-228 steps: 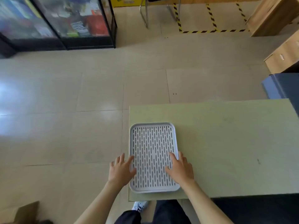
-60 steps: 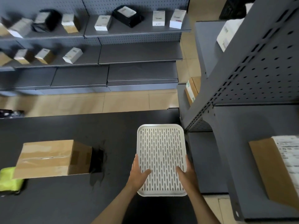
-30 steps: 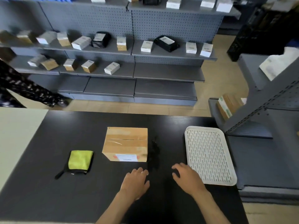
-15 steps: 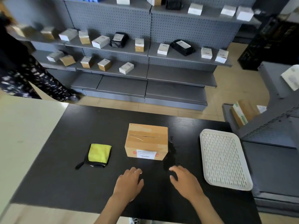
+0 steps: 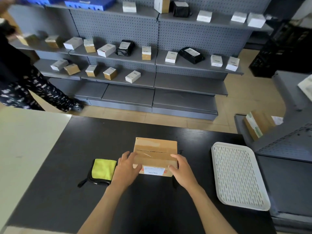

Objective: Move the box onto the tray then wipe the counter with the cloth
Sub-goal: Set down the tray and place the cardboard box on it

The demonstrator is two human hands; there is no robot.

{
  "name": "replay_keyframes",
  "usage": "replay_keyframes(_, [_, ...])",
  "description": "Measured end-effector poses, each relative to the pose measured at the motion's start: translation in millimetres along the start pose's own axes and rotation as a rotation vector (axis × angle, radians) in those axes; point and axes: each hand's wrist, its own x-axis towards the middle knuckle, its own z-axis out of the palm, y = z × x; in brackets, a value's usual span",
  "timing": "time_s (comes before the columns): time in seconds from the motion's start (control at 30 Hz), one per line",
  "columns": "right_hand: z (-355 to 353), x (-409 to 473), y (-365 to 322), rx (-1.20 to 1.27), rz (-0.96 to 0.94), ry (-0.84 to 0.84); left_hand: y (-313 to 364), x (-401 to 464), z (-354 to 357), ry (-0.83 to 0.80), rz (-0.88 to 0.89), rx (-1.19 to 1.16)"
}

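Note:
A taped cardboard box [image 5: 156, 149] with a white label on its near face rests on the black counter [image 5: 94, 144]. My left hand [image 5: 127, 168] presses on the box's near left corner and my right hand [image 5: 181, 169] on its near right corner, fingers curled over the top edge. A folded yellow cloth [image 5: 103, 168] with a black border lies on the counter just left of my left hand. The white slotted tray [image 5: 236, 174] lies flat at the counter's right end, with nothing on it.
A pale table [image 5: 25, 142] adjoins the counter on the left. Grey shelving [image 5: 157, 65] with several small boxes stands across the aisle. A grey rack [image 5: 290, 149] flanks the tray on the right. A person in patterned trousers [image 5: 33, 92] stands at far left.
Both hands moved forward from the bare counter onto the box's near corners. Earlier I carried the tray over and set it down at the counter's right end.

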Motion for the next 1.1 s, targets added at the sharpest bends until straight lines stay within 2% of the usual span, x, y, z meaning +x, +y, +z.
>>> replay_keyframes(0.13, [13.1,3.0,-3.9,0.137,0.075,0.026,1.2,10.1,7.2,-0.115,-0.017,-0.316])
replay_keyframes(0.2, [16.9,1.2,-4.7,0.198,0.089,0.052,2.8,11.4,9.7,-0.087,-0.052,-0.424])
replay_keyframes(0.37, [19.3,-6.1,-19.6,0.296,0.075,0.090,12.0,9.6,5.7,0.002,-0.129,-0.450])
replay_keyframes(0.53, [1.4,-6.7,-30.9,0.389,0.001,0.167,40.9,9.1,-8.6,0.138,-0.052,-0.461])
replay_keyframes(0.63, [-25.3,-3.5,-23.9,0.405,-0.031,0.244,71.7,15.4,-10.2,0.156,0.001,-0.465])
replay_keyframes(0.77, [-76.6,-2.5,3.4,0.408,-0.055,0.361,125.2,23.6,5.0,0.091,0.096,-0.477])
replay_keyframes(0.9, [-135.0,-4.6,43.6,0.386,-0.053,0.470,185.7,27.0,39.8,0.010,0.169,-0.474])
replay_keyframes(1.1, [-221.1,-13.3,116.7,0.433,-0.021,0.535,276.6,24.8,103.0,-0.109,0.221,-0.478])
